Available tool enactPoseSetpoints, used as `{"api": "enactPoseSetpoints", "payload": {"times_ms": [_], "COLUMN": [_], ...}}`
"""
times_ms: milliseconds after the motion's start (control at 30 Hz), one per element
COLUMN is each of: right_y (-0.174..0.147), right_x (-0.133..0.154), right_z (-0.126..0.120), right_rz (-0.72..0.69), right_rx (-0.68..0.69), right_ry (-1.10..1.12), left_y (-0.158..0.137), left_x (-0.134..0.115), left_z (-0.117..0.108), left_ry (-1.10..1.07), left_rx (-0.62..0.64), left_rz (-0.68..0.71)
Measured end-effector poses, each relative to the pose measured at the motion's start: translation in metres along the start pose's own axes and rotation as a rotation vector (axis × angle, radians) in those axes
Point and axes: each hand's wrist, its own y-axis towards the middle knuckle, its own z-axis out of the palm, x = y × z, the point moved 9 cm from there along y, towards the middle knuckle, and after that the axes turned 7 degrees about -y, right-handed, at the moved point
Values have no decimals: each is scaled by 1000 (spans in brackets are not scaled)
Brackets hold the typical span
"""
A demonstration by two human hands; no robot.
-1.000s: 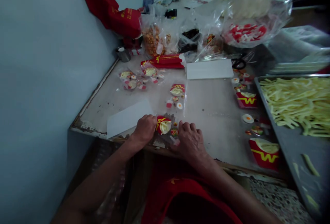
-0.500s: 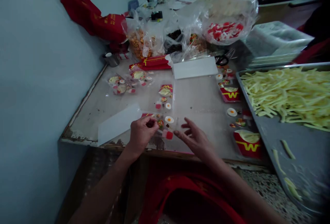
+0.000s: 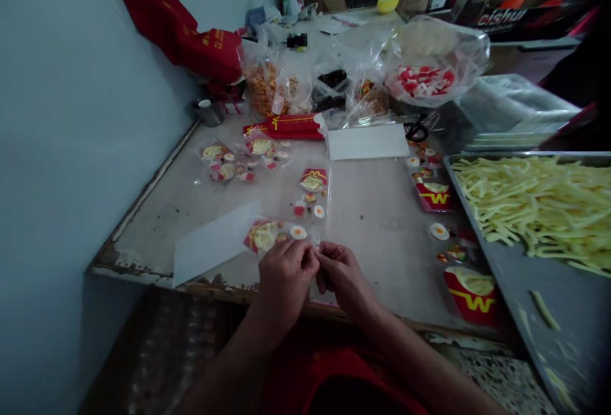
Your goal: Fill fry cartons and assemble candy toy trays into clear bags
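Observation:
Both hands meet near the table's front edge, fingertips pinched together. My left hand (image 3: 289, 272) is closed at the right end of a clear plastic bag (image 3: 311, 234), partly covering it. My right hand (image 3: 346, 281) is closed against the left fingertips, seemingly on the bag's clear end; the exact grip is hidden. Inside that bag show a small red fries box (image 3: 261, 235) with pale fries and a miniature fried egg (image 3: 298, 232). Just behind lies a similar filled bag (image 3: 314, 193). A white card strip (image 3: 210, 240) rests to the left of my hands.
More filled bags (image 3: 224, 163) lie at the left. At the right are red fries-box pieces (image 3: 470, 294) and a metal tray (image 3: 506, 268) of pale fries. Bags of small parts (image 3: 422, 81), a white box (image 3: 367, 141) and scissors (image 3: 417, 128) stand behind.
My right hand has moved left from an open pose and closed beside my left hand. The fries box and egg in the bag now show more fully. The view has shifted slightly.

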Motion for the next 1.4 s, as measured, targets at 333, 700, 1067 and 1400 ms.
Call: {"api": "enactPoseSetpoints", "payload": {"times_ms": [333,700,1067,1400], "right_y": [42,100,61,-16], "right_x": [49,79,60,165], "right_z": [-17,-74,14,-197], "right_rz": [-190,-322,-85,-140], "right_rx": [8,-452,-59,-739], "right_ry": [52,385,131,-1665], "left_y": [4,59,63,71], "left_x": [27,269,269,254], "left_z": [8,-19,-36,-20], "left_ry": [-159,324,251,-370], "left_rx": [-63,402,244,508], "left_rz": [83,-432,-464,-701]}}
